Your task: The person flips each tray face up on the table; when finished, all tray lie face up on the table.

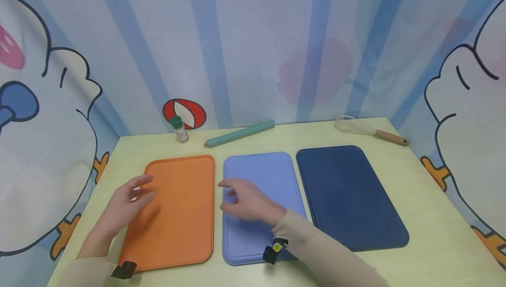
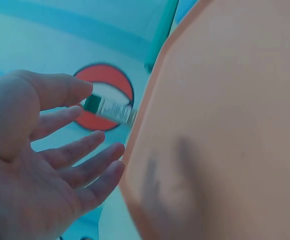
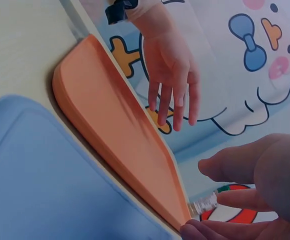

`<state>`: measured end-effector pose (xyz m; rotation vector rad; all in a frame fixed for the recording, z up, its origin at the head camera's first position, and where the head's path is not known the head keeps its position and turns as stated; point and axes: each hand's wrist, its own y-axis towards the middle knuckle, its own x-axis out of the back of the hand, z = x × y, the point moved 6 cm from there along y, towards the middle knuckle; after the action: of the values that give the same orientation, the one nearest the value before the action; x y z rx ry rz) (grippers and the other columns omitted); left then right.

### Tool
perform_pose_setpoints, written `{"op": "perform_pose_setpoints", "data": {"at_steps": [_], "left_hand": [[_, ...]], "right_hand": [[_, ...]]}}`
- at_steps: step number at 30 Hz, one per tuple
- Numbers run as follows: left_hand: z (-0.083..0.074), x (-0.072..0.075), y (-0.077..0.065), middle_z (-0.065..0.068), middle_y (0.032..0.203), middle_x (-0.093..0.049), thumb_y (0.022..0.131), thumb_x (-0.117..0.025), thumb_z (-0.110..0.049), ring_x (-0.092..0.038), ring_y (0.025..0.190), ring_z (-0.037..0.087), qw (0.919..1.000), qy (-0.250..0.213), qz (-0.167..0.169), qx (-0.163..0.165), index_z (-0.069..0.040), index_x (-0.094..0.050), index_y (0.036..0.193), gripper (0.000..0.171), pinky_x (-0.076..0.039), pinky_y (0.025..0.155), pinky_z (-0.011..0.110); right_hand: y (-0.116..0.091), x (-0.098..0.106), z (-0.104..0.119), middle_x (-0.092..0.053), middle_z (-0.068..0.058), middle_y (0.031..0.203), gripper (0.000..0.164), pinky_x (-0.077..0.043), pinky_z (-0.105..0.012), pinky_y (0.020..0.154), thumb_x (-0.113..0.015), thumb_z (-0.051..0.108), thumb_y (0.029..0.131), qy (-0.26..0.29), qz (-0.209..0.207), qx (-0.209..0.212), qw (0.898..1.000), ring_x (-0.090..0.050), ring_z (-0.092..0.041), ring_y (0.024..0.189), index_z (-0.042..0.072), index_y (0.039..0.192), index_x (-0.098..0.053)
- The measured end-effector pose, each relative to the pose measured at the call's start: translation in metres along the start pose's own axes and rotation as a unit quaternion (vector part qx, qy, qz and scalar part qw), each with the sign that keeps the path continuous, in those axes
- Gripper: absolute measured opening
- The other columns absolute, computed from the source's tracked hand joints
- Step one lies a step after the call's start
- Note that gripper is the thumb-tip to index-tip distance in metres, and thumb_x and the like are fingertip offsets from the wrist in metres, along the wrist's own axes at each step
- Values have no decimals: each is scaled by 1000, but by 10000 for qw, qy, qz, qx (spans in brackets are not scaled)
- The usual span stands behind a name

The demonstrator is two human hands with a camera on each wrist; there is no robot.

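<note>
My left hand (image 1: 128,201) hovers over the left edge of the orange tray (image 1: 178,212), fingers loosely spread and holding nothing. Its shadow falls on the tray. Above the light blue tray (image 1: 253,238) floats my right hand (image 1: 249,201), its thumb and fingers apart with nothing between them. Behind the orange tray stands a small clear bottle with a green cap (image 1: 180,130); the left wrist view shows a printed label on this bottle (image 2: 112,110). In the right wrist view the left hand (image 3: 172,70) appears beyond the orange tray (image 3: 110,110).
A dark blue tray (image 1: 352,199) lies at the right. Along the back of the pale yellow table (image 1: 439,234) are a teal rolling pin-like stick (image 1: 240,134) and a whisk with a wooden handle (image 1: 389,138). A printed cloth (image 1: 253,50) hangs behind and at both sides.
</note>
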<state>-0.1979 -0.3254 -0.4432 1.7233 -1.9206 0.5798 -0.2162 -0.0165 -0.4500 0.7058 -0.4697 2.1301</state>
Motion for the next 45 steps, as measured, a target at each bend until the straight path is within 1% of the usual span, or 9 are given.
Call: {"op": "perform_pose_setpoints", "data": {"at_steps": [2,5,8,11,14,24,31,38,45], "left_hand": [[-7,-6,3,28,155,-48,105,-65,-12,-58,131,49,9999,-117,-11,-98,4,-43,155,57,-49,88,11],[-17,-18,8,27,154,-49,105,-66,-10,-60,130,47,9994,-237,20,-232,2,-45,154,55,-52,91,16],[-26,-30,13,26,154,-50,105,-65,-9,-60,130,47,9987,-365,110,-326,2,-46,153,53,-57,97,30],[-35,-42,17,26,155,-49,105,-66,-10,-59,132,47,9976,-544,245,-361,1,-45,154,54,-57,101,47],[-43,-55,19,25,156,-48,105,-66,-11,-58,134,47,9959,-702,435,-376,-1,-44,155,56,-55,103,54],[-65,-87,30,22,157,-49,104,-69,-16,-54,138,47,9917,-937,778,-400,-7,-44,157,59,-52,106,56],[-74,-102,34,23,159,-46,103,-68,-12,-54,139,47,9878,-1068,1026,-487,-5,-42,157,61,-52,108,55],[-84,-116,44,17,163,-43,103,-68,-17,-47,145,44,9876,-963,1188,-355,-14,-41,159,62,-46,113,58],[-89,-132,49,16,165,-40,103,-68,-15,-44,148,44,9876,-903,1266,-227,-13,-38,161,65,-41,117,59]], "right_hand": [[-3,7,-4,-58,-11,150,58,-58,-35,94,-73,23,99,76,-75,75,9999,-65,-26,125,10,153,-53],[-8,17,-11,-58,-11,151,58,-57,-41,98,-72,23,100,77,-194,154,9997,-64,-28,128,9,153,-53],[-13,26,-19,-58,-11,151,57,-56,-45,102,-72,21,100,115,-312,194,9993,-62,-30,130,8,152,-54],[-18,35,-26,-58,-12,151,57,-54,-48,104,-73,19,99,183,-423,147,9988,-61,-32,132,6,151,-54],[-24,44,-33,-58,-13,150,56,-54,-50,105,-74,18,98,197,-546,93,9983,-61,-33,132,5,150,-55],[-38,71,-60,-58,-13,150,55,-54,-51,105,-74,19,99,-22,-839,-176,9963,-60,-35,133,6,149,-57],[-50,82,-74,-59,-15,149,54,-55,-51,103,-75,19,98,-214,-998,-227,9945,-60,-37,133,6,148,-58],[-61,96,-90,-57,-20,149,53,-55,-54,101,-76,19,97,-456,-1246,-380,9904,-59,-41,132,5,146,-60],[-70,99,-100,-55,-23,150,52,-52,-56,103,-75,19,98,-554,-1270,-401,9895,-58,-42,131,4,145,-59]]}}
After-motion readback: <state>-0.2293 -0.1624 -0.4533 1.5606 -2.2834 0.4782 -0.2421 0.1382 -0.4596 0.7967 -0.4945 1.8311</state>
